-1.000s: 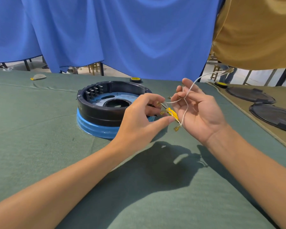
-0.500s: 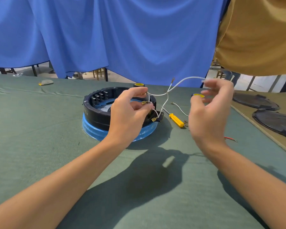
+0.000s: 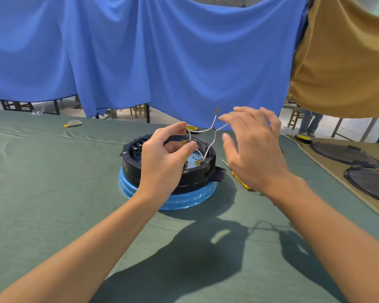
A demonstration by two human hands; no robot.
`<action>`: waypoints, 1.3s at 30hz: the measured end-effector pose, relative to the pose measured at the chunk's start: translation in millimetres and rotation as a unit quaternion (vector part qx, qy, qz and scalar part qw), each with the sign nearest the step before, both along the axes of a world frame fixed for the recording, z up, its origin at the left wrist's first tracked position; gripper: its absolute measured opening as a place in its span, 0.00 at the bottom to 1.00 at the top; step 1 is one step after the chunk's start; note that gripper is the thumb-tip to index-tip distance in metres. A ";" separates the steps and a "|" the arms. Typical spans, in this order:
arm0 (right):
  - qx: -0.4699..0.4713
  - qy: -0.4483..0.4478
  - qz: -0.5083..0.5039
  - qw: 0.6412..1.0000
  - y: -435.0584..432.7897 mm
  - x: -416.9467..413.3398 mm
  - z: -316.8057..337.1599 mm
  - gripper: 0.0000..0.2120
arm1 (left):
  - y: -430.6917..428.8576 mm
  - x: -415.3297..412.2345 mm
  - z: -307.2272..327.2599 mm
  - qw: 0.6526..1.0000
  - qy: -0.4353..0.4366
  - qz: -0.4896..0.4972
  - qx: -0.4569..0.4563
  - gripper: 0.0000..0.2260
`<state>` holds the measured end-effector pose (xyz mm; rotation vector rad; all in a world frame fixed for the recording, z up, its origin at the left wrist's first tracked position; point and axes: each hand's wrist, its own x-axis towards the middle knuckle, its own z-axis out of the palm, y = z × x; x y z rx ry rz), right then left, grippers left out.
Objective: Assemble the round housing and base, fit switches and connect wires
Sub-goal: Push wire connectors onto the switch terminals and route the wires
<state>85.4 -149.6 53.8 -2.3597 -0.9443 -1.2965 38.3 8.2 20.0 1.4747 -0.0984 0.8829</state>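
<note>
Already the housing (image 3: 131,169) is set on the base (image 3: 184,201) on the table (image 3: 53,193), but the wires (image 3: 202,130) are not all joined: one end is pinched by the left hand (image 3: 162,165) over the housing, another is held up by the right hand (image 3: 254,154).

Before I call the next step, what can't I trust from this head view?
Whether the right hand grips the white wires: its fingers cover the wire's end.
Housing centre: hidden behind the left hand, which pinches a wire terminal.
Brass terminals inside the housing: too small to tell if seated.
Yellow screwdriver: mostly behind the right hand.
Black lids: cut off by the right edge.
</note>
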 end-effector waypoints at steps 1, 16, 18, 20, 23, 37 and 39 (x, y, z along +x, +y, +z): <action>-0.003 0.008 -0.009 1.000 0.8 1.6 0.5 0.11 | 1.7 0.8 0.4 1.000 -0.004 0.006 -0.006 0.18; 0.031 0.202 0.085 0.975 28.5 4.1 7.3 0.06 | 38.2 14.3 2.9 0.980 -0.002 0.104 -0.172 0.16; 0.024 0.221 0.092 0.971 32.3 2.5 4.5 0.06 | 43.3 14.7 4.5 0.975 -0.004 0.113 -0.190 0.15; 0.002 0.244 0.094 0.965 35.6 2.5 2.8 0.05 | 45.3 15.0 3.6 0.976 -0.004 0.119 -0.181 0.16; -0.009 0.265 0.084 0.961 41.6 6.3 5.5 0.05 | 44.1 14.3 -0.3 0.982 0.004 0.126 -0.137 0.16; -0.127 0.059 0.063 0.988 99.6 6.0 30.8 0.13 | 43.8 7.8 5.9 0.993 -0.034 0.111 -0.016 0.14; -0.109 0.082 0.060 0.989 102.7 10.2 30.2 0.10 | 45.9 8.0 6.5 0.995 -0.029 0.098 -0.018 0.15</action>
